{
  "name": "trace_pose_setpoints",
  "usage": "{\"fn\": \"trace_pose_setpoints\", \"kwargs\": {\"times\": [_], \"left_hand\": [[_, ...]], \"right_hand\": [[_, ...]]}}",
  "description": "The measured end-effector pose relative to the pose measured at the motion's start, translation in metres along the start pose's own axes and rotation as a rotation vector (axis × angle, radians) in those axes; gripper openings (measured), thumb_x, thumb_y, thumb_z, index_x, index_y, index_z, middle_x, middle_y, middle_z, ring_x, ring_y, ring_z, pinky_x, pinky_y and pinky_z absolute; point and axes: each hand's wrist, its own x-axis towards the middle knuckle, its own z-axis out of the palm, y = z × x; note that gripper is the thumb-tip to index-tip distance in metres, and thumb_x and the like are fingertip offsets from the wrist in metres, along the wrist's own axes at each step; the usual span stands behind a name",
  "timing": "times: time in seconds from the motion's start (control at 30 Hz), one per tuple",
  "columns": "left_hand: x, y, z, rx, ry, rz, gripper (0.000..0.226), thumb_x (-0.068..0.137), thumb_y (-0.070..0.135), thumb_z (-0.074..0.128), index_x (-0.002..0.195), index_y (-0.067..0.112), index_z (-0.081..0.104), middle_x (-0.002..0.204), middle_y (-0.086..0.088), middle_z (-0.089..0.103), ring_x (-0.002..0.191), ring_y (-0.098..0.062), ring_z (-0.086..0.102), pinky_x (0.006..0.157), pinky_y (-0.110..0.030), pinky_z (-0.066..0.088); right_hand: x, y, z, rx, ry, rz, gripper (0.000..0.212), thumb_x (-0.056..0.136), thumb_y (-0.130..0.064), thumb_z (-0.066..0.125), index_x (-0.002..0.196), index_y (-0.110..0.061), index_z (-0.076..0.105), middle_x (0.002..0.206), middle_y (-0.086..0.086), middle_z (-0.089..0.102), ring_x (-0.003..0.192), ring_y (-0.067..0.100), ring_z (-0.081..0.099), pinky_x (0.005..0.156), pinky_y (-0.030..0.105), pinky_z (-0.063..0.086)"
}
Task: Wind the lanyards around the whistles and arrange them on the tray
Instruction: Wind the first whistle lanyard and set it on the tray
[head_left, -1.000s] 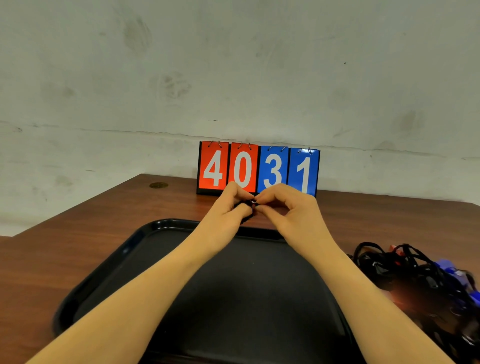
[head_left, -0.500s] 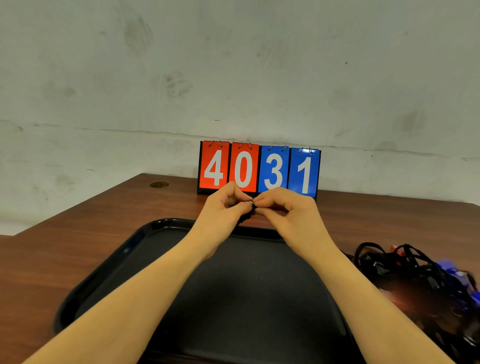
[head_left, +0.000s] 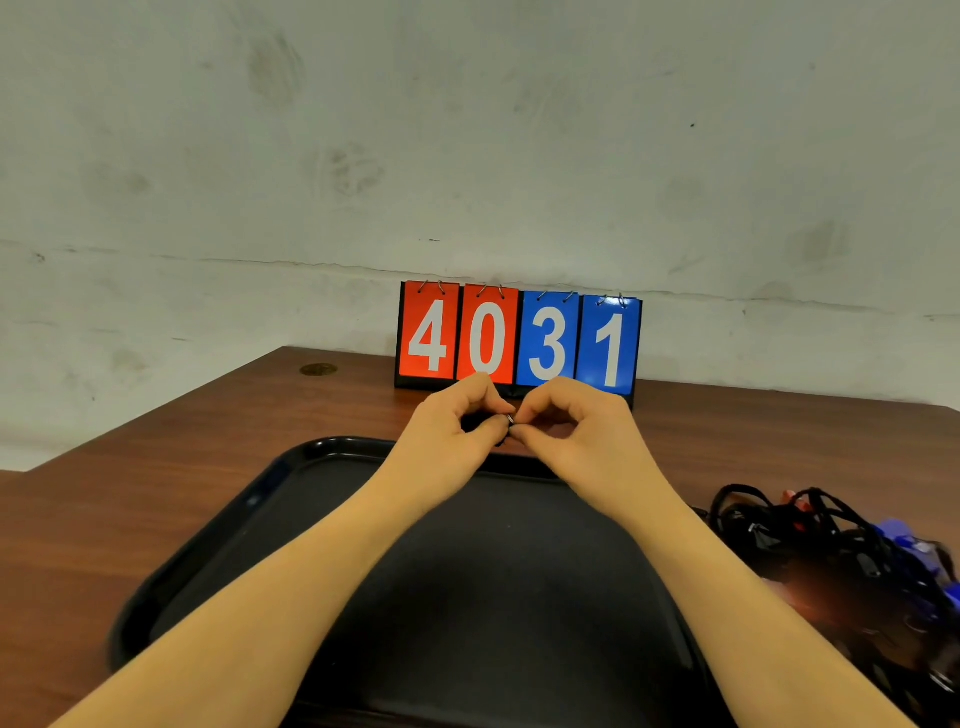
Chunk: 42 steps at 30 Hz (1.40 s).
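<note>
My left hand and my right hand meet above the far rim of the black tray. Between their fingertips they pinch a small dark whistle with a metal ring and black cord on it; the fingers hide most of it. At the right, on the table, lies a tangled pile of whistles with black lanyards; blue and red pieces show through the cords.
A flip scoreboard reading 4031 stands at the back of the wooden table, against a pale wall. A small round metal fitting sits in the table at the back left. The table's left edge runs diagonally.
Both hands stay together over the tray's far rim with only small finger movements on the whistle; the metal ring now shows between the fingertips.
</note>
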Motion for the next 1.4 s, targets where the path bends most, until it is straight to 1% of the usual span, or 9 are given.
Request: {"fn": "trace_pose_setpoints", "kwargs": {"times": [0.2, 0.37, 0.6, 0.73, 0.83, 0.97, 1.1, 1.2, 1.4], "left_hand": [[-0.0006, 0.0008, 0.0027, -0.005, -0.075, 0.018, 0.011, 0.093, 0.011, 0.049, 0.097, 0.02, 0.054, 0.093, 0.014, 0.06, 0.088, 0.008, 0.058, 0.075, -0.005, 0.046], [-0.0027, 0.0021, 0.0039, 0.077, -0.171, 0.068, 0.031, 0.086, 0.009, 0.059, 0.108, 0.025, 0.043, 0.105, 0.018, 0.052, 0.099, 0.009, 0.052, 0.078, 0.002, 0.039], [-0.002, 0.0035, 0.0061, 0.232, -0.063, 0.185, 0.032, 0.088, 0.014, 0.059, 0.116, 0.022, 0.047, 0.107, 0.019, 0.05, 0.095, 0.011, 0.048, 0.081, 0.006, 0.033], [-0.0012, 0.0041, 0.0054, 0.235, -0.017, 0.201, 0.027, 0.089, 0.017, 0.058, 0.115, 0.02, 0.05, 0.111, 0.013, 0.056, 0.1, 0.007, 0.049, 0.08, 0.007, 0.034], [-0.0018, 0.0015, 0.0015, 0.242, -0.008, 0.187, 0.022, 0.089, 0.018, 0.058, 0.11, 0.018, 0.051, 0.107, 0.008, 0.06, 0.09, 0.005, 0.054, 0.08, 0.003, 0.038], [-0.0022, 0.0002, 0.0014, 0.251, -0.016, 0.158, 0.021, 0.089, 0.018, 0.058, 0.109, 0.018, 0.049, 0.107, 0.006, 0.061, 0.086, 0.004, 0.055, 0.078, 0.001, 0.04], [-0.0004, 0.0007, 0.0016, 0.24, -0.001, 0.124, 0.025, 0.089, 0.019, 0.059, 0.11, 0.018, 0.047, 0.112, 0.004, 0.061, 0.097, -0.001, 0.055, 0.077, -0.005, 0.043], [-0.0012, -0.0001, 0.0005, 0.229, -0.005, 0.118, 0.024, 0.088, 0.019, 0.06, 0.108, 0.02, 0.047, 0.113, 0.004, 0.061, 0.097, 0.001, 0.053, 0.077, -0.007, 0.044], [-0.0003, -0.0027, -0.0004, 0.201, -0.025, 0.131, 0.02, 0.088, 0.02, 0.061, 0.105, 0.019, 0.049, 0.108, 0.007, 0.062, 0.099, -0.001, 0.056, 0.079, -0.002, 0.044]], "right_hand": [[-0.002, 0.0004, 0.0016, -0.025, 0.046, -0.002, 0.016, 0.079, -0.006, 0.067, 0.08, -0.02, 0.057, 0.078, -0.008, 0.057, 0.072, 0.006, 0.056, 0.068, 0.011, 0.047], [-0.0018, 0.0001, -0.0001, -0.042, 0.103, -0.026, 0.02, 0.079, -0.004, 0.064, 0.078, -0.019, 0.051, 0.079, -0.004, 0.055, 0.075, 0.011, 0.055, 0.068, 0.018, 0.049], [-0.0008, 0.0027, 0.0007, -0.1, 0.187, -0.087, 0.024, 0.077, -0.001, 0.064, 0.078, -0.018, 0.048, 0.078, -0.003, 0.051, 0.074, 0.013, 0.055, 0.066, 0.016, 0.048], [-0.0004, 0.0025, 0.0005, -0.032, 0.214, -0.114, 0.018, 0.081, -0.001, 0.065, 0.083, -0.016, 0.055, 0.084, -0.003, 0.057, 0.078, 0.007, 0.058, 0.074, 0.009, 0.047], [0.0011, 0.002, -0.0029, 0.026, 0.139, -0.121, 0.012, 0.083, -0.004, 0.065, 0.084, -0.016, 0.061, 0.083, -0.008, 0.06, 0.085, 0.005, 0.06, 0.077, 0.007, 0.046], [0.0021, 0.0021, -0.005, 0.129, 0.09, -0.021, 0.014, 0.082, -0.006, 0.065, 0.083, -0.019, 0.062, 0.085, -0.005, 0.063, 0.085, 0.004, 0.06, 0.08, 0.015, 0.05], [0.0028, 0.0028, -0.0053, 0.25, 0.081, 0.053, 0.02, 0.081, -0.008, 0.067, 0.092, -0.024, 0.06, 0.091, -0.002, 0.064, 0.088, 0.01, 0.063, 0.081, 0.02, 0.053], [0.0026, 0.0037, -0.006, 0.207, 0.054, 0.037, 0.023, 0.082, -0.008, 0.066, 0.099, -0.023, 0.063, 0.095, -0.003, 0.064, 0.092, 0.008, 0.061, 0.085, 0.017, 0.051], [0.0038, 0.0074, -0.0052, 0.161, 0.046, -0.015, 0.018, 0.084, -0.009, 0.064, 0.099, -0.018, 0.069, 0.095, -0.004, 0.063, 0.094, 0.006, 0.061, 0.087, 0.019, 0.05]]}}
